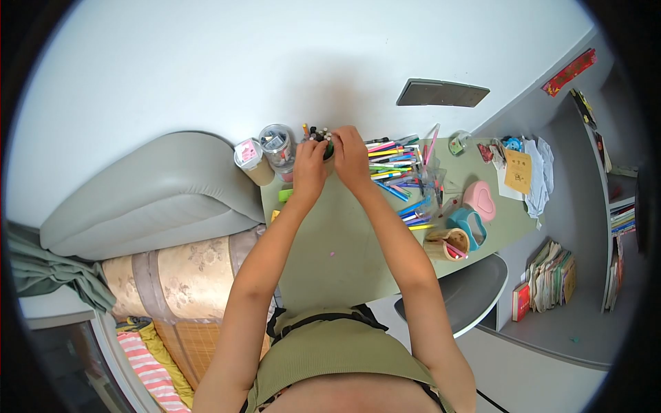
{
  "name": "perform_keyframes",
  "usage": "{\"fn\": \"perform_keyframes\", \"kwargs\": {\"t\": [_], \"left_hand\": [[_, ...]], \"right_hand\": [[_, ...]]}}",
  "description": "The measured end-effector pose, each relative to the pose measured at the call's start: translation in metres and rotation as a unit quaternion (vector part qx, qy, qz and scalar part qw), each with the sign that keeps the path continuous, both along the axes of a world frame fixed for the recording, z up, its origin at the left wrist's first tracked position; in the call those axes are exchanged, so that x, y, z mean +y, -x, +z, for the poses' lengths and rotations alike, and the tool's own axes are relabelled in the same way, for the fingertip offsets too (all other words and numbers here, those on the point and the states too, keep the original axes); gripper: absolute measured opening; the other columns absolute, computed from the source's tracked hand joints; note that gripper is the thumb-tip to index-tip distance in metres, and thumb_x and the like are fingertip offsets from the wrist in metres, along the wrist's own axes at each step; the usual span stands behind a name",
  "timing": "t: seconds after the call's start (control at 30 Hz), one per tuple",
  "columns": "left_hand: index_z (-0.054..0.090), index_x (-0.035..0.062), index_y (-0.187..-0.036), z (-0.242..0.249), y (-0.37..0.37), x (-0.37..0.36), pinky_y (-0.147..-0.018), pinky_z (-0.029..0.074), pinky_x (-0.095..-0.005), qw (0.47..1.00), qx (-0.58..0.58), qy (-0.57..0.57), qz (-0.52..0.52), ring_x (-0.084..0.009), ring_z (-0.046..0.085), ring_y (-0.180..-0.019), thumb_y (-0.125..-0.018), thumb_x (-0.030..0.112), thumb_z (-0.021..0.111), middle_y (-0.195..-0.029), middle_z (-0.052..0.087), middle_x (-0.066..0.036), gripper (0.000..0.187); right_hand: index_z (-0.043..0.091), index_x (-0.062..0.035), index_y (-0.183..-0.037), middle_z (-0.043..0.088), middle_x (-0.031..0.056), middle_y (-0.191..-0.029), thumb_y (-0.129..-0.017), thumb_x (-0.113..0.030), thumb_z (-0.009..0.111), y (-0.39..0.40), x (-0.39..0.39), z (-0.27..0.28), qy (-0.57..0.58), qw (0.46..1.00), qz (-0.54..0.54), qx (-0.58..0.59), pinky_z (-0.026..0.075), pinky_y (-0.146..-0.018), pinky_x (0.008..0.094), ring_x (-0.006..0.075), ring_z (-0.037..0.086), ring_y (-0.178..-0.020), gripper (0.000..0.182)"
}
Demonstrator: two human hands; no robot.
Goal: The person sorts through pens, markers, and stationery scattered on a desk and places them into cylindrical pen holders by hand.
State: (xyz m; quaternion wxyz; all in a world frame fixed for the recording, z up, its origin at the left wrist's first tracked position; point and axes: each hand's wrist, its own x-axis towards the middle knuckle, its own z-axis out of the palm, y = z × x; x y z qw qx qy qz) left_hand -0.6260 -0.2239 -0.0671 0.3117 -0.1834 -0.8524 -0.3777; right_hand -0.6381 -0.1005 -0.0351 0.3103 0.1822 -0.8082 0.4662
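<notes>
Both of my hands are at the far edge of the green desk, on either side of a pen holder [330, 165] packed with upright pens [321, 132]. My left hand [309, 170] curls round the holder's left side, its fingertips close to the pens at the rim. On the other side my right hand [351, 158] is closed round the holder, fingers bent over the top. The hands hide most of the holder. Beside my right hand lies a spread of coloured pens [394, 162]. Left of my left hand stands a clear jar [277, 144] with small items inside.
A white canister [253, 162] stands at the desk's left end, against a grey cushioned backrest [165, 186]. Toward the right are a wooden pen cup [441, 245], a blue holder [468, 227], a pink heart-shaped box [480, 200] and papers [533, 175]. Shelves [575, 337] hold books.
</notes>
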Motion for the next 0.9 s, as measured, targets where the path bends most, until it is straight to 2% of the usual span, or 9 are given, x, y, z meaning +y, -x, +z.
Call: {"fn": "perform_keyframes", "kwargs": {"t": [0.23,0.33,0.53,0.6,0.73,0.8,0.9], "left_hand": [[0.066,-0.0012,-0.105,0.001,-0.002,-0.003,-0.080,0.048,-0.0406,0.999,0.020,0.021,0.025,-0.0332,0.056,-0.093,-0.081,-0.007,0.064,-0.099,0.060,-0.013,0.026],[0.066,-0.0007,-0.105,0.002,-0.001,-0.004,-0.080,0.048,-0.0403,0.999,0.015,0.021,0.025,-0.0329,0.056,-0.094,-0.081,-0.006,0.065,-0.099,0.060,-0.013,0.025],[0.067,0.0006,-0.103,-0.001,-0.002,-0.003,-0.081,0.049,-0.0392,0.999,0.010,0.006,0.032,-0.0325,0.058,-0.095,-0.081,-0.003,0.066,-0.101,0.061,-0.013,0.022],[0.068,0.0010,-0.103,-0.004,-0.004,-0.002,-0.081,0.049,-0.0385,0.999,0.030,-0.025,0.025,-0.0323,0.059,-0.096,-0.082,-0.002,0.066,-0.103,0.061,-0.012,0.021],[0.067,0.0029,-0.102,-0.008,-0.003,-0.003,-0.082,0.049,-0.0388,0.999,0.041,0.013,0.033,-0.0319,0.059,-0.096,-0.081,0.000,0.068,-0.104,0.062,-0.012,0.022],[0.067,0.0045,-0.102,-0.003,-0.009,0.002,-0.081,0.049,-0.0401,0.995,0.065,0.037,0.064,-0.0310,0.059,-0.096,-0.081,0.001,0.068,-0.104,0.062,-0.011,0.021],[0.067,0.0065,-0.102,0.001,-0.031,0.013,-0.080,0.047,-0.0415,0.994,0.084,0.052,0.042,-0.0299,0.059,-0.095,-0.080,0.002,0.068,-0.103,0.062,-0.010,0.022]], "right_hand": [[0.057,0.0000,-0.101,0.058,0.0187,-0.097,-0.090,-0.002,0.055,0.000,-0.002,-0.003,0.014,1.000,0.006,0.011,0.048,-0.076,0.0450,0.0392,0.058,-0.090,0.011],[0.059,-0.0010,-0.099,0.058,0.0174,-0.097,-0.090,-0.002,0.056,0.001,-0.005,-0.011,-0.056,0.998,-0.017,0.007,0.048,-0.076,0.0460,0.0382,0.057,-0.089,0.010],[0.063,-0.0017,-0.096,0.060,0.0131,-0.099,-0.080,0.001,0.063,-0.003,-0.006,-0.023,-0.131,0.988,-0.073,0.025,0.048,-0.077,0.0436,0.0331,0.058,-0.092,0.016],[0.064,-0.0016,-0.098,0.060,0.0122,-0.101,-0.077,0.001,0.064,-0.002,-0.006,-0.024,-0.138,0.987,-0.064,0.042,0.048,-0.078,0.0427,0.0323,0.058,-0.094,0.021],[0.064,-0.0016,-0.105,0.060,0.0122,-0.102,-0.076,0.003,0.063,-0.011,-0.005,-0.023,-0.123,0.991,-0.052,0.031,0.048,-0.080,0.0430,0.0329,0.058,-0.094,0.030],[0.064,-0.0015,-0.108,0.061,0.0127,-0.103,-0.076,0.004,0.062,-0.022,-0.002,-0.022,-0.113,0.990,-0.070,0.041,0.048,-0.080,0.0433,0.0335,0.058,-0.094,0.032],[0.063,-0.0015,-0.111,0.061,0.0135,-0.104,-0.076,0.005,0.061,-0.041,0.016,-0.039,-0.108,0.988,-0.105,0.019,0.048,-0.081,0.0436,0.0343,0.058,-0.096,0.035]]}}
